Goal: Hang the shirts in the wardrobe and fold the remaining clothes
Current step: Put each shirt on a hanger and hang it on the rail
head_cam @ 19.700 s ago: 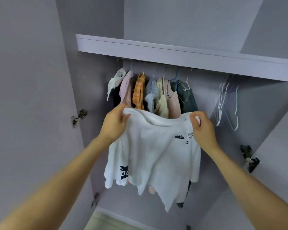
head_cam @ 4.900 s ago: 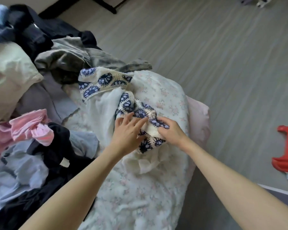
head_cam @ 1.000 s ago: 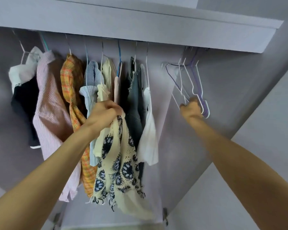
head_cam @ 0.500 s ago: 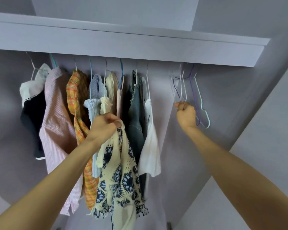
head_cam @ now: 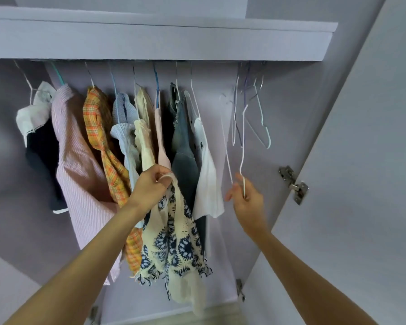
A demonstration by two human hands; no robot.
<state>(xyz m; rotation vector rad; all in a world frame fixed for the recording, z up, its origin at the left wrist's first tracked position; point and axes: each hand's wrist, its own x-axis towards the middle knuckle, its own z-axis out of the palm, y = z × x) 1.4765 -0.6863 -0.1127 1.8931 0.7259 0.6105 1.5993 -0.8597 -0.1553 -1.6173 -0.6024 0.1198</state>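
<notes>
My left hand (head_cam: pixel 151 187) grips the top of a cream shirt with a dark blue print (head_cam: pixel 174 245), which hangs down in front of the wardrobe. My right hand (head_cam: pixel 245 198) pinches the bottom of a white wire hanger (head_cam: pixel 243 146) that it holds below the rail, to the right of the hung clothes. A few empty hangers (head_cam: pixel 261 118) stay on the rail above it. Several garments hang in a row: a white and black top (head_cam: pixel 36 127), a pink striped shirt (head_cam: pixel 77 165), an orange plaid shirt (head_cam: pixel 101 130), pale tops (head_cam: pixel 129 137), a denim piece (head_cam: pixel 183 141) and a white shirt (head_cam: pixel 208 174).
A lilac shelf (head_cam: pixel 159 41) runs over the rail. The open wardrobe door (head_cam: pixel 352 184) stands at the right with a metal hinge (head_cam: pixel 294 184). Another hinge (head_cam: pixel 240 289) shows low down. A strip of pale floor (head_cam: pixel 216 315) shows at the bottom.
My right hand has come down from the bunch of empty hangers with one white hanger in it. My left hand still holds the printed shirt, a little lower.
</notes>
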